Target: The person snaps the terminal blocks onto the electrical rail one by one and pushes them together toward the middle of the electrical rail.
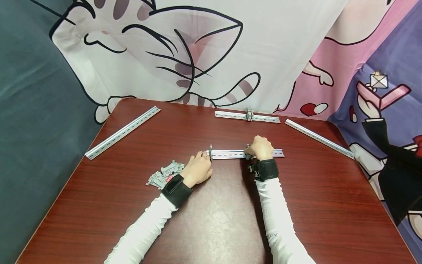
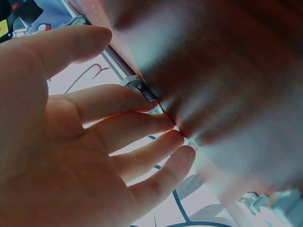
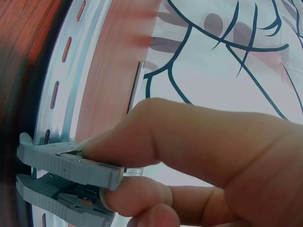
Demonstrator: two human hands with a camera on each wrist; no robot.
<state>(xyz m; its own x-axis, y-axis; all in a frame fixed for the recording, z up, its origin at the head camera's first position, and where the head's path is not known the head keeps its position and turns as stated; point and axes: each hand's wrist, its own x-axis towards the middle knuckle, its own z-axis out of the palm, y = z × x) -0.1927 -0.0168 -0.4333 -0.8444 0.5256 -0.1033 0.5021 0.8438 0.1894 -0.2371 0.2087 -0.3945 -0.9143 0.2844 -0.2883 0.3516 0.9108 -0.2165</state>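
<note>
**Pinching a gray block on the center rail with the right hand; left fingers at the rail's end**

Pinching a gray block (image 3: 71, 163) between thumb and forefinger of the right hand (image 1: 260, 147). Just beside it: second gray block (image 3: 61, 201), also on the slotted metal center rail (image 1: 227, 154). Close to the forefinger as well; hard to tell if touched.

Left hand (image 1: 197, 169) not gripping anything: fingers nearly straight, slightly spread, thumb well apart. Fingertips at the left end of the center rail, next to an upright gray piece (image 1: 211, 152); exact contact unclear.

Center rail lying crosswise on the brown table (image 1: 313, 205), in front of both hands. Near the left wrist: pile of loose gray pieces (image 1: 159, 178), with a red-marked piece (image 1: 169, 178) among them.

Farther back: rear rail (image 1: 229, 114), roughly parallel to the center one, with a gray cluster (image 1: 249, 114) on it. Off to the left, slanted: left rail (image 1: 122, 132). Off to the right, slanted the other way: right rail (image 1: 319, 138).

On the wrists: black bands (image 1: 267, 169), above white sleeves (image 1: 277, 209). Behind the table: cartoon-cat cloth (image 1: 280, 36). At left: teal curtain (image 1: 39, 91).
</note>
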